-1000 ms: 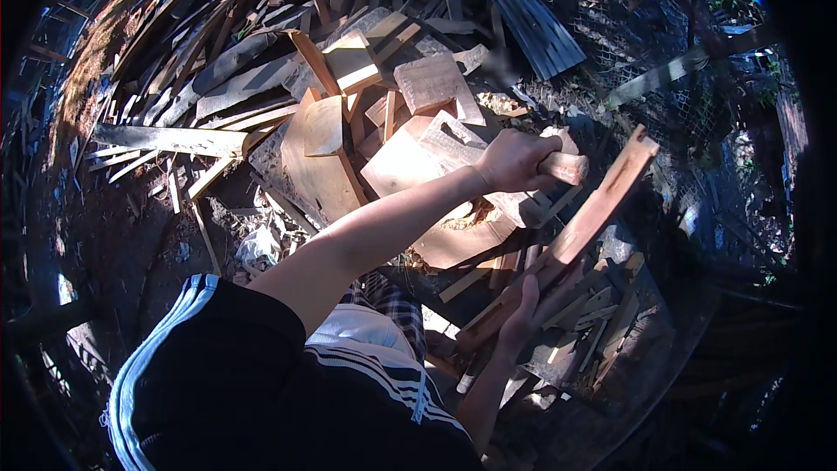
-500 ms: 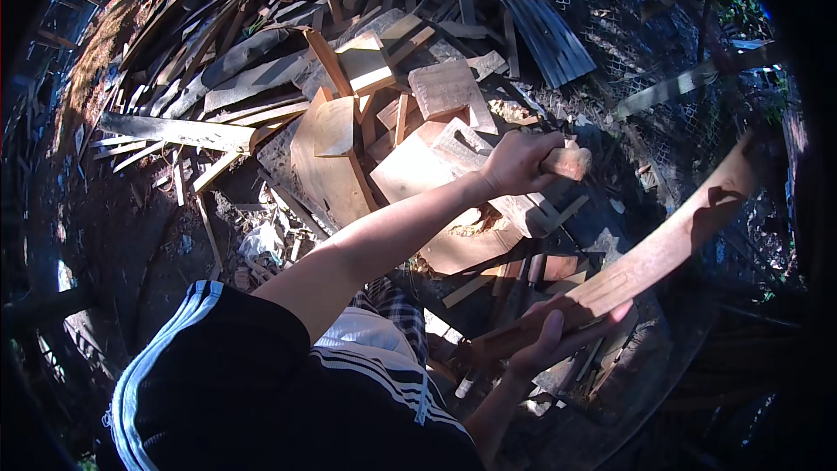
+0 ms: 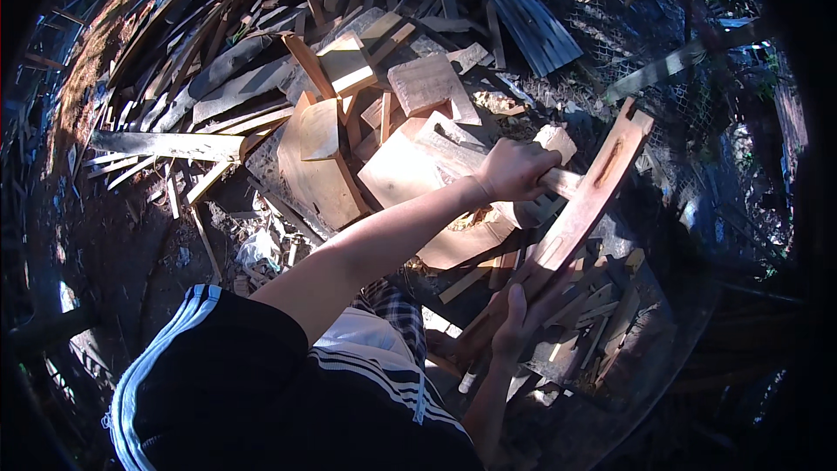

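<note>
My left hand (image 3: pixel 520 170) is closed around a short, pale wooden piece (image 3: pixel 562 181) whose end meets or overlaps the edge of a long curved board. A pale, rough wood chunk (image 3: pixel 555 143) shows just beyond my knuckles; whether it belongs to the held piece I cannot tell. The curved board (image 3: pixel 582 202) slants up and away to the right, with a notch at its far end and a dark slot in its face. Low on the board, my right hand (image 3: pixel 513 310) grips it, thumb on the near side and fingers mostly hidden in shade.
Cut wooden blocks (image 3: pixel 318 166) and a sunlit block (image 3: pixel 401 170) lie in front of me. Behind them is a big heap of planks and offcuts (image 3: pixel 218 78). A grey corrugated sheet (image 3: pixel 532 30) rests at the back right. Scraps (image 3: pixel 602 323) lie by my right arm.
The curved board has swung leftward and steeper, its notched far end coming toward my left hand. The pale wooden piece in that hand has turned and now meets or overlaps the board.
</note>
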`<action>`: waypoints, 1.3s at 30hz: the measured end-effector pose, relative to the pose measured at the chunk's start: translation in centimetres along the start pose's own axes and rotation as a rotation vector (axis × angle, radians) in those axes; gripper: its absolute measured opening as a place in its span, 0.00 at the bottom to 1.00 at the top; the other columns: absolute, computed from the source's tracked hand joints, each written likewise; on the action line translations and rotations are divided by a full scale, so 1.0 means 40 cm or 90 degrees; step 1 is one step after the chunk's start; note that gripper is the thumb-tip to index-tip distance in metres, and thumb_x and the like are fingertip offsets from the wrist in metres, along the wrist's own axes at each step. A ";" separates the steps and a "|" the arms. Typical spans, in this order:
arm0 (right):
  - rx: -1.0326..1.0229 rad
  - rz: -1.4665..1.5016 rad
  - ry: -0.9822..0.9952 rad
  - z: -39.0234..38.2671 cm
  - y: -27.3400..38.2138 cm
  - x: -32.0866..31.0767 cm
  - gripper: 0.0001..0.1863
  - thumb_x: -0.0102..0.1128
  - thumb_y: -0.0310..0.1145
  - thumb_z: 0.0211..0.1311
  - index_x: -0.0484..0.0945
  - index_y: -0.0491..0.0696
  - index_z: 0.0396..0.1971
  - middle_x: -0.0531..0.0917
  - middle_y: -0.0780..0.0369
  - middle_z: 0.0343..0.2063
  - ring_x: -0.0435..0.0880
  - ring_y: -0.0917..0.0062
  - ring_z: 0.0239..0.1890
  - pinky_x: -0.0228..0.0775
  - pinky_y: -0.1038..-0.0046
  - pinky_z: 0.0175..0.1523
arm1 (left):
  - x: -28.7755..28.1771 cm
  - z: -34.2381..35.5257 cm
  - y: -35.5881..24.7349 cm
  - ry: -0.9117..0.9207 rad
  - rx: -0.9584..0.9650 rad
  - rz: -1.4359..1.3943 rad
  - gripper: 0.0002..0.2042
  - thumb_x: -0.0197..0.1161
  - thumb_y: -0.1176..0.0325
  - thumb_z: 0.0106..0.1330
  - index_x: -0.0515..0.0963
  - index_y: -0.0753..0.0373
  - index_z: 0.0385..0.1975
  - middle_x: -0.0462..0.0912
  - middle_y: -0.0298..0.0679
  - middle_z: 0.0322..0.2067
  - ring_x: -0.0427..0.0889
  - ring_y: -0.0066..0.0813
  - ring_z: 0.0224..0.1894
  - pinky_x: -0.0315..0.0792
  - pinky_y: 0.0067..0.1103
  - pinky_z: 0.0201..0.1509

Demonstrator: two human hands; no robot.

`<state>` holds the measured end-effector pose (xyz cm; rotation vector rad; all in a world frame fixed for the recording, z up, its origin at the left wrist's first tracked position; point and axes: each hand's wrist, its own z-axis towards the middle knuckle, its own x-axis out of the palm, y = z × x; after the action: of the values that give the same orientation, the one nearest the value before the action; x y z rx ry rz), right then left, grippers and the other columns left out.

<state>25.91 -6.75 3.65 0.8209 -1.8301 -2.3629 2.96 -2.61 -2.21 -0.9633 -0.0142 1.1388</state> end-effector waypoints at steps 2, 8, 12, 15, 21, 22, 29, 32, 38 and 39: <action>0.013 0.018 0.089 0.028 -0.015 0.001 0.48 0.55 0.39 0.54 0.40 0.54 0.73 0.64 0.52 0.59 0.75 0.68 0.42 0.74 0.74 0.33 | 0.024 0.003 0.011 0.008 0.011 0.027 0.14 0.64 0.63 0.47 0.74 0.52 0.35 0.79 0.37 0.21 0.81 0.41 0.26 0.72 0.35 0.26; -0.060 -0.069 -0.014 0.009 -0.004 -0.001 0.45 0.52 0.38 0.59 0.40 0.49 0.73 0.55 0.50 0.68 0.63 0.58 0.66 0.65 0.65 0.61 | 0.029 -0.002 -0.011 0.007 0.043 0.043 0.17 0.66 0.64 0.44 0.74 0.51 0.36 0.78 0.35 0.19 0.81 0.40 0.24 0.72 0.34 0.24; -0.076 -0.147 0.036 0.056 -0.022 0.012 0.46 0.53 0.40 0.58 0.39 0.47 0.73 0.59 0.49 0.65 0.62 0.58 0.65 0.58 0.61 0.65 | 0.043 -0.017 0.019 0.086 0.007 0.128 0.16 0.66 0.63 0.44 0.72 0.51 0.35 0.77 0.36 0.18 0.80 0.42 0.23 0.71 0.35 0.23; 0.024 -0.013 -0.036 0.044 -0.031 -0.009 0.47 0.56 0.41 0.55 0.42 0.52 0.73 0.68 0.50 0.54 0.78 0.66 0.42 0.76 0.70 0.42 | 0.028 -0.015 0.010 0.016 0.027 0.061 0.12 0.65 0.61 0.49 0.73 0.52 0.33 0.78 0.37 0.19 0.82 0.41 0.24 0.71 0.34 0.22; -0.001 -0.029 0.103 0.036 -0.089 0.056 0.43 0.55 0.39 0.61 0.44 0.48 0.72 0.62 0.49 0.64 0.68 0.60 0.61 0.61 0.66 0.64 | -0.011 0.016 0.025 -0.082 -0.075 -0.023 0.13 0.66 0.64 0.45 0.71 0.57 0.29 0.78 0.43 0.20 0.80 0.47 0.24 0.72 0.36 0.25; 0.018 -0.021 0.141 0.029 -0.111 0.077 0.42 0.55 0.38 0.62 0.45 0.49 0.72 0.62 0.48 0.65 0.69 0.58 0.62 0.60 0.65 0.65 | -0.033 0.026 0.026 -0.127 -0.088 -0.061 0.12 0.66 0.65 0.46 0.72 0.58 0.29 0.78 0.44 0.20 0.80 0.48 0.25 0.72 0.35 0.26; 0.109 -0.172 0.301 0.014 -0.144 0.110 0.42 0.57 0.47 0.64 0.45 0.60 0.72 0.74 0.43 0.54 0.78 0.51 0.53 0.69 0.61 0.54 | -0.221 0.056 0.132 -0.428 -0.267 -0.233 0.07 0.64 0.72 0.57 0.74 0.66 0.30 0.77 0.40 0.18 0.74 0.20 0.20 0.68 0.20 0.25; 0.058 -0.200 0.313 0.023 -0.133 0.110 0.42 0.56 0.48 0.64 0.44 0.58 0.72 0.75 0.41 0.52 0.77 0.46 0.51 0.70 0.58 0.53 | -0.256 0.072 0.128 -0.480 -0.179 -0.169 0.06 0.64 0.72 0.59 0.74 0.66 0.30 0.78 0.38 0.18 0.73 0.16 0.21 0.67 0.19 0.26; 0.065 -0.258 0.323 0.013 -0.154 0.107 0.43 0.55 0.49 0.64 0.41 0.59 0.72 0.75 0.41 0.52 0.77 0.44 0.49 0.70 0.55 0.51 | -0.194 0.089 0.073 -0.404 -0.248 -0.335 0.07 0.62 0.71 0.60 0.74 0.67 0.34 0.77 0.36 0.22 0.73 0.16 0.26 0.67 0.20 0.29; 0.054 -0.257 0.317 0.012 -0.159 0.107 0.43 0.55 0.49 0.64 0.41 0.59 0.72 0.75 0.41 0.51 0.78 0.45 0.49 0.70 0.55 0.51 | -0.186 0.090 0.068 -0.401 -0.248 -0.341 0.07 0.62 0.71 0.60 0.74 0.67 0.34 0.77 0.36 0.22 0.73 0.16 0.26 0.67 0.20 0.29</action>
<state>23.81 -5.88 -3.68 1.7427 -1.6756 -1.9988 -4.22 -5.79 1.55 -0.8263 -0.9766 0.9043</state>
